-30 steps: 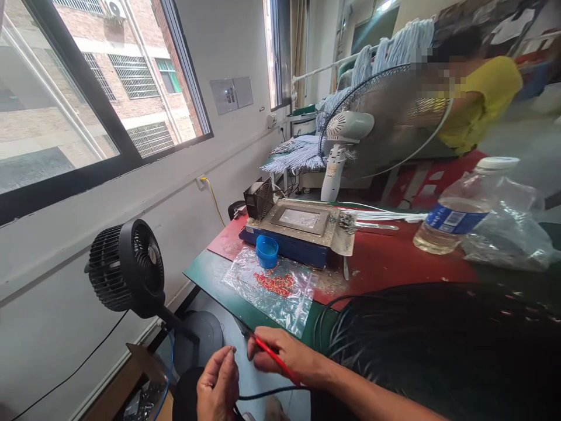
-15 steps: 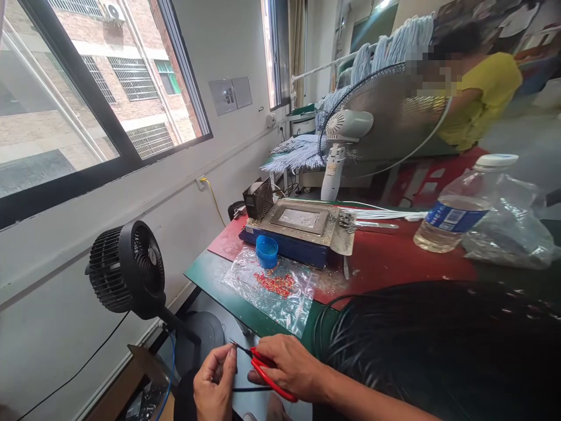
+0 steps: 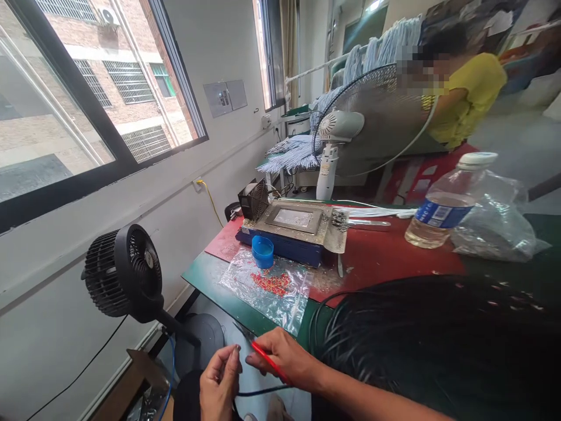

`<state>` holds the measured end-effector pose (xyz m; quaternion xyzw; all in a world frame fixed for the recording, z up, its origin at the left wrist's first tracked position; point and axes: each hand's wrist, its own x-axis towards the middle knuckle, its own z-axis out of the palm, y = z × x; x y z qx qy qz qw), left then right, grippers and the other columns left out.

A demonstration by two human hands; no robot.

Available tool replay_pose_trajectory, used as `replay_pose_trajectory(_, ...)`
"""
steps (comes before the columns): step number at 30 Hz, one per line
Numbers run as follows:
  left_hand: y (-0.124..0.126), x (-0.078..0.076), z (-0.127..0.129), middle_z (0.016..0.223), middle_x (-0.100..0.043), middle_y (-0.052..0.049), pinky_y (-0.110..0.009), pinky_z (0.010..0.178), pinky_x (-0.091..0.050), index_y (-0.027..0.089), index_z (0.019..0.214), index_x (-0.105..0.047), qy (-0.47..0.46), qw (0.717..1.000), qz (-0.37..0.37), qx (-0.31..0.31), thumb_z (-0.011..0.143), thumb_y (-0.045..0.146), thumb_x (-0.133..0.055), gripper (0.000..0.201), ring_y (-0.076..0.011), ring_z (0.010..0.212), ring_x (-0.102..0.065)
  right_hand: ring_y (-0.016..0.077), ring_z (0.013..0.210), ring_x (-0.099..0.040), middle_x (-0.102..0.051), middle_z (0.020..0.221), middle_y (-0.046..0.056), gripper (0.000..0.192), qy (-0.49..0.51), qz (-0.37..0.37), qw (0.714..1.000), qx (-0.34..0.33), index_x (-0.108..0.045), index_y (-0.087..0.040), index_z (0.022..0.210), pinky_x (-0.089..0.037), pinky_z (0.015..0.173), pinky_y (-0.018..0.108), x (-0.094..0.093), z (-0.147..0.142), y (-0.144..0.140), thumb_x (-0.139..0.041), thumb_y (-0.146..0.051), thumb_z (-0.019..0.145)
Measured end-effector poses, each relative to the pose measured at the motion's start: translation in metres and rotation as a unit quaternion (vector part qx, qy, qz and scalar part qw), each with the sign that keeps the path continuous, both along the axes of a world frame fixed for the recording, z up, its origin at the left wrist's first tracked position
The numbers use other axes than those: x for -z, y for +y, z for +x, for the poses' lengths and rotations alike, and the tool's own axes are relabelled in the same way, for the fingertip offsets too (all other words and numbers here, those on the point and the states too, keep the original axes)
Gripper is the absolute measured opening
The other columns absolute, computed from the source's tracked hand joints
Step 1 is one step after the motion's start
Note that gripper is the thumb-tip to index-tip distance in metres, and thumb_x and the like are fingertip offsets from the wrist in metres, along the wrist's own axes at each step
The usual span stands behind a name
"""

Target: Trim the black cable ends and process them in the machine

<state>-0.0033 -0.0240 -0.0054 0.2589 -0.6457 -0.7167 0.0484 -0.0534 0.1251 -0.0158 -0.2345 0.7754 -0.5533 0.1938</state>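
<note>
My left hand (image 3: 219, 377) is closed, thumb and forefinger pinched together at the bottom centre. A black cable (image 3: 263, 390) runs out of it to the right, below my other hand. What sits at the pinched fingertips is too small to make out. My right hand (image 3: 284, 358) is wrapped round red-handled pliers (image 3: 268, 358). Their slim, dark jaws point up and left, apart from my left fingertips. A large bundle of black cables (image 3: 421, 339) lies close to my right forearm.
On the table, a clear plastic bag (image 3: 289, 318) bears small red and yellow pieces (image 3: 272, 284) beside a blue cup (image 3: 263, 252). Behind are a heated-looking plate unit (image 3: 284, 251) and a bottle (image 3: 442, 204). A black fan (image 3: 127, 272) stands left. Someone in yellow (image 3: 477, 93) sits beyond another fan.
The pliers' jaws have moved up and away from my left fingertips. My left hand has shifted slightly right, and the whole view has turned a little.
</note>
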Motion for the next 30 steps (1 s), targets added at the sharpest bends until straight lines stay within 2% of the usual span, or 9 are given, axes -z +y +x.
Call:
replay_pose_trajectory(1,0.003,0.002,0.001,0.04,-0.053,0.006,-0.011,0.034,-0.023,0.016,0.071,-0.068,-0.008,0.999,0.05,0.0,0.047,0.038,-0.073,0.032,0.0015,0.035,-0.033,0.0047,0.039,-0.033,-0.037,0.042,-0.005,0.04,-0.054,-0.054,0.997,-0.006,-0.051,-0.014,0.054,-0.023,0.041,0.018,-0.002,-0.001,0.0,-0.052,-0.048,0.075)
replay_pose_trajectory(3,0.008,0.005,0.005,0.041,-0.054,0.006,-0.01,0.036,-0.026,0.018,0.069,-0.068,-0.023,0.992,0.121,-0.008,0.042,0.035,-0.076,0.034,0.0009,0.037,-0.039,0.005,0.035,-0.035,-0.039,0.041,-0.006,0.042,-0.144,-0.145,0.979,-0.013,-0.054,-0.013,0.061,-0.024,0.037,0.017,-0.005,-0.002,0.0,-0.051,-0.053,0.074)
replay_pose_trajectory(7,0.018,0.004,0.011,0.047,-0.06,0.002,-0.014,0.043,-0.037,0.019,0.067,-0.068,-0.045,0.987,0.154,-0.028,0.032,0.031,-0.08,0.039,-0.004,0.046,-0.05,0.0045,0.03,-0.035,-0.041,0.039,-0.006,0.043,-0.223,-0.226,0.948,-0.022,-0.053,-0.012,0.063,-0.023,0.031,0.016,-0.012,-0.001,0.0,-0.057,-0.055,0.069)
replay_pose_trajectory(12,0.02,0.004,0.013,0.048,-0.059,0.003,-0.015,0.042,-0.034,0.017,0.065,-0.066,-0.05,0.99,0.133,-0.019,0.038,0.032,-0.078,0.033,-0.0032,0.044,-0.045,0.0041,0.032,-0.038,-0.042,0.039,-0.006,0.044,-0.221,-0.229,0.948,-0.033,-0.048,-0.013,0.053,-0.025,0.032,0.016,-0.014,0.001,0.001,-0.063,-0.053,0.064)
replay_pose_trajectory(18,0.019,0.007,0.012,0.045,-0.054,0.005,-0.011,0.041,-0.029,0.014,0.065,-0.066,-0.052,0.978,0.201,0.012,0.045,0.031,-0.076,0.027,0.0009,0.041,-0.037,0.0022,0.035,-0.037,-0.043,0.041,-0.006,0.041,-0.15,-0.172,0.973,-0.044,-0.051,-0.011,0.055,-0.024,0.035,0.014,-0.008,0.0,0.003,-0.064,-0.048,0.066)
replay_pose_trajectory(23,0.019,0.007,0.014,0.043,-0.047,0.007,-0.012,0.041,-0.029,0.013,0.058,-0.062,-0.019,0.974,0.22,0.052,0.054,0.034,-0.07,0.022,0.0013,0.04,-0.033,0.0039,0.034,-0.038,-0.043,0.04,-0.005,0.045,-0.216,-0.207,0.95,-0.088,-0.05,-0.012,0.053,-0.026,0.035,0.016,-0.015,0.002,0.004,-0.061,-0.053,0.066)
replay_pose_trajectory(26,0.018,0.009,0.015,0.045,-0.051,0.005,-0.012,0.045,-0.035,0.015,0.063,-0.063,-0.011,0.975,0.217,0.051,0.056,0.035,-0.068,0.021,-0.0011,0.044,-0.041,0.0049,0.033,-0.037,-0.042,0.038,-0.004,0.047,-0.252,-0.229,0.934,-0.108,-0.05,-0.012,0.051,-0.026,0.034,0.018,-0.019,0.004,0.005,-0.059,-0.055,0.067)
replay_pose_trajectory(28,0.017,0.01,0.015,0.053,-0.06,0.002,-0.013,0.05,-0.04,0.016,0.067,-0.065,-0.023,0.975,0.216,0.043,0.054,0.034,-0.07,0.023,-0.0035,0.052,-0.05,0.0047,0.033,-0.037,-0.043,0.037,-0.004,0.048,-0.244,-0.235,0.935,-0.101,-0.049,-0.011,0.049,-0.025,0.034,0.018,-0.02,0.005,0.005,-0.057,-0.055,0.069)
replay_pose_trajectory(30,0.016,0.01,0.015,0.057,-0.062,0.001,-0.013,0.052,-0.041,0.016,0.069,-0.066,-0.023,0.979,0.198,0.045,0.054,0.033,-0.07,0.023,-0.0043,0.054,-0.052,0.0044,0.032,-0.037,-0.042,0.036,-0.003,0.05,-0.236,-0.227,0.94,-0.09,-0.049,-0.011,0.047,-0.024,0.034,0.017,-0.02,0.005,0.004,-0.054,-0.055,0.071)
